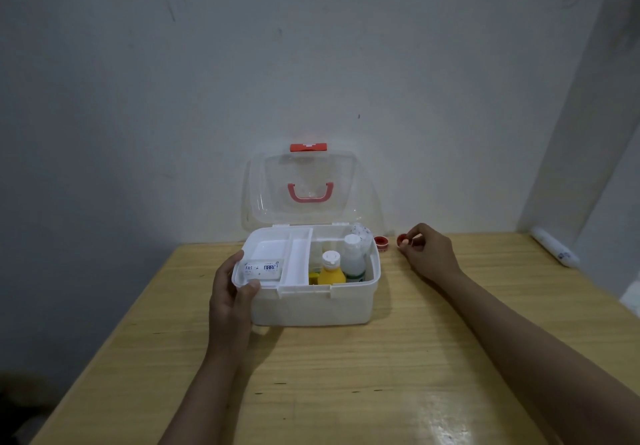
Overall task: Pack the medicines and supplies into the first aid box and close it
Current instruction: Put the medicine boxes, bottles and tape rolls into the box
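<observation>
Left hand (231, 287) grips the open first aid box (311, 302) mid-surface, thumb by a white packet (262, 268) lettered perhaps "FAS", while right hand (424, 250) pinches a small red roll (402, 238) just beside the box.

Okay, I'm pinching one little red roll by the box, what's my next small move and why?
Probably lift the red roll that your right hand pinches and drop it into the first aid box, beside the bottles. The lid stands open, your left hand steadies the box, and a second red roll waits on the table.
</observation>
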